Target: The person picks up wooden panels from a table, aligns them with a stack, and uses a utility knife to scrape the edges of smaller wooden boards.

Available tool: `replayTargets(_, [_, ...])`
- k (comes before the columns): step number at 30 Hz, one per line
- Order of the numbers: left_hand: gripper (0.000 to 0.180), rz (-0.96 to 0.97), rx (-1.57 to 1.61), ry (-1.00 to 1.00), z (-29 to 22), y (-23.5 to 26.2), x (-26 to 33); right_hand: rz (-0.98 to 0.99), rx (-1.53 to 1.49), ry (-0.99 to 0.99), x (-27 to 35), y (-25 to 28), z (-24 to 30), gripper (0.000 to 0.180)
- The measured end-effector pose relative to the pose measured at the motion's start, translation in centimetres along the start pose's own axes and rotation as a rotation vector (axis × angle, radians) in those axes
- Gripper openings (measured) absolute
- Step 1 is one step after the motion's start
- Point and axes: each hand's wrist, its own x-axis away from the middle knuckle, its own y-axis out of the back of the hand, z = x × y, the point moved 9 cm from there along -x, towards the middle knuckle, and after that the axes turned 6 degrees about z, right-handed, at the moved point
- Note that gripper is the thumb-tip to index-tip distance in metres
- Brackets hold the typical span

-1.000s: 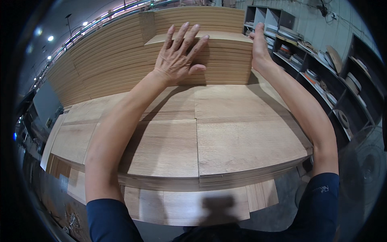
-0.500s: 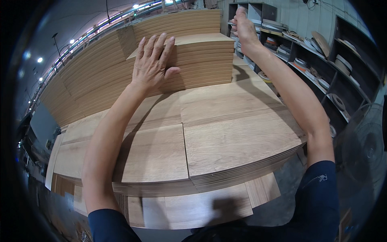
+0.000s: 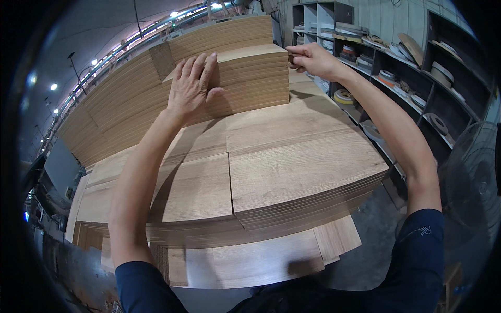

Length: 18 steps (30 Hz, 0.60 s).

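Across the front edges of a stack of wood boards lies my left hand, its fingers stretched up over the top board's front edge and its thumb pointing right. My right hand is at the right end of that stack, by the top corner. Its fingers are curled in and closed, with the fingertips at the boards' end edge. Whatever sits between them is too small and shaded to make out. Beneath both arms are more stacks of light wood-grain boards, including a right-hand stack and a middle stack.
A taller row of stacked boards runs behind and to the left. Dark shelves with rolls of edge banding stand along the right wall. A round fan is at the far right. Lower boards jut out near my body.
My right hand has come down and left from above the stack to its right end, its fingers closing. My left hand stays on the boards. The view has shifted slightly.
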Motion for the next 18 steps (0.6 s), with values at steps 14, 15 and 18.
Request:
replayTargets(14, [0.082,0.060,0.053,0.038,-0.6,0.6,-0.6,0.013,-0.787,-0.288,-7.5,-3.8,-3.1,0.113])
replayTargets(15, [0.083,0.041,0.050,0.034,-0.9,0.6,-0.8,0.036,-0.775,-0.285,-7.5,-3.1,-4.3,0.118])
replayTargets(18, [0.083,0.077,0.027,0.067,-0.3,0.3,-0.2,-0.052,-0.718,-0.349,-7.1,-2.8,-5.9,0.119])
